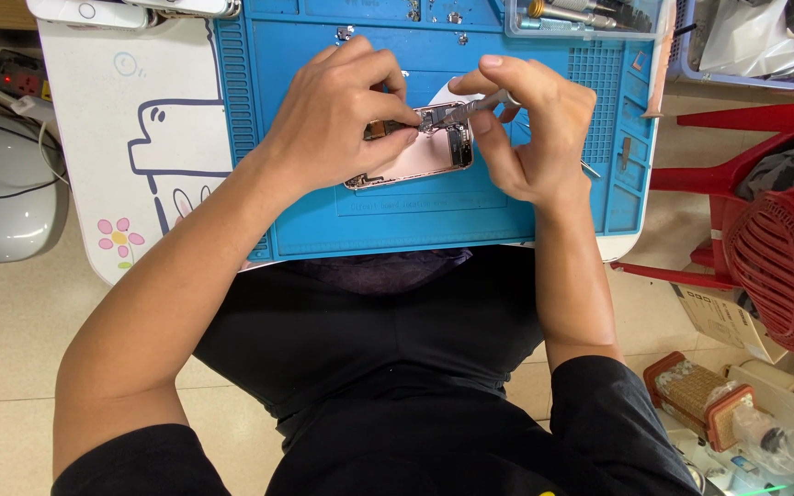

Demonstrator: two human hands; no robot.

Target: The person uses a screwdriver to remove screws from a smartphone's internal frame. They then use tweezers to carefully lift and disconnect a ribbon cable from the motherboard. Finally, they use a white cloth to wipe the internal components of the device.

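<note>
A bright blue work mat (415, 220) with a ribbed left border and a fine grid patch at its far right lies on a white tabletop (94, 119) printed with a dark-blue outline cartoon and a pink flower with a yellow centre. On the mat rests a pale pink opened phone (420, 156) with dark and silvery insides, beside a silver-grey screwdriver (470, 108). To the right stands a red plastic chair (774, 220); the person's shirt (397, 367) is black and the floor (11, 331) beige.

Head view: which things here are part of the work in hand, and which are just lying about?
In use:
- opened pink phone
- slim metal tool in the right hand
- left hand, steadying the phone
- blue work mat

Lying about:
- tray of spare tools
- red plastic chair
- power strip
- white phone
</note>
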